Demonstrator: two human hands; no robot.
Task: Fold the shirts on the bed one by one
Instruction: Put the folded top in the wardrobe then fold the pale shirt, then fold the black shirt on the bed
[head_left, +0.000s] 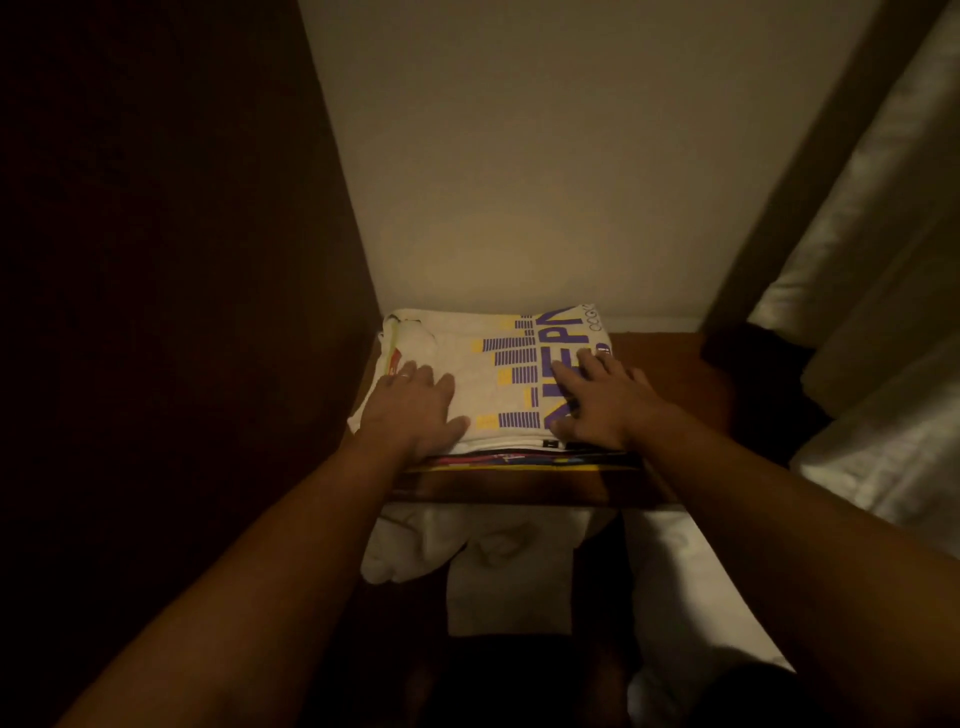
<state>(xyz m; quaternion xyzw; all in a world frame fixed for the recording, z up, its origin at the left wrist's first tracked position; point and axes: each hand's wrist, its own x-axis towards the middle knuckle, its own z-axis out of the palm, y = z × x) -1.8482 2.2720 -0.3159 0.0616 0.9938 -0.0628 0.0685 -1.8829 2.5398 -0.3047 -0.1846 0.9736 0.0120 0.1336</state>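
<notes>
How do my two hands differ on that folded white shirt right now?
The left hand lies on the plain white end of the folded shirt; the right hand covers its purple lettering. The left hand's fingers lie closer together; the right hand's are spread wider. Both rest flat on top, palms down, each wearing a ring.

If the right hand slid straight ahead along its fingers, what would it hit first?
Likely nothing solid on the folded white shirt; the right hand would cross its purple lettering, then probably meet the cream wall behind. Depth unclear.
</notes>
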